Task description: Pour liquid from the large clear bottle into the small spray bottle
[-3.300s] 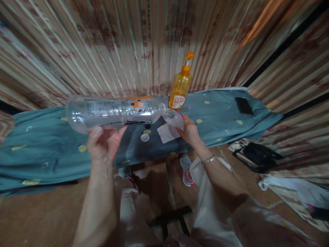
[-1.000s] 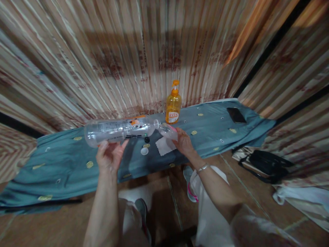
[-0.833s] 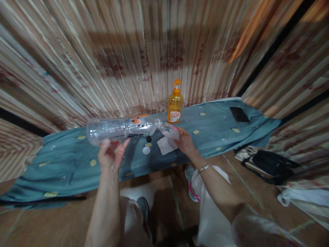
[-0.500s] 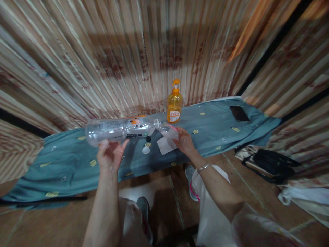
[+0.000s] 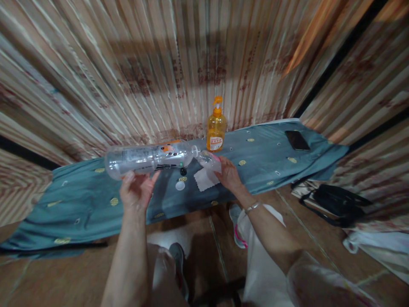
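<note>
My left hand (image 5: 138, 189) supports a large clear plastic bottle (image 5: 147, 160) from below, its fingers wrapped behind it. The bottle lies almost level, its uncapped mouth pointing right. In my right hand (image 5: 228, 172) is a small clear bottle (image 5: 209, 160) with a pink part near the fingers. Its neck meets the large bottle's mouth; whether one sits inside the other I cannot tell. Beneath them on the cloth are a pale scalloped wipe (image 5: 206, 179), a white round cap (image 5: 180, 186) and a small black cap (image 5: 183, 171).
An orange pump bottle (image 5: 216, 132) stands upright behind my right hand. A dark phone (image 5: 297, 140) lies at the right end of the teal patterned cloth (image 5: 255, 155). Pleated curtains (image 5: 191, 64) rise behind. A black bag (image 5: 341, 204) is at the lower right.
Both bottles are still held mouth to mouth in nearly the same pose. The whole view has shifted very slightly; nothing was taken up or let go.
</note>
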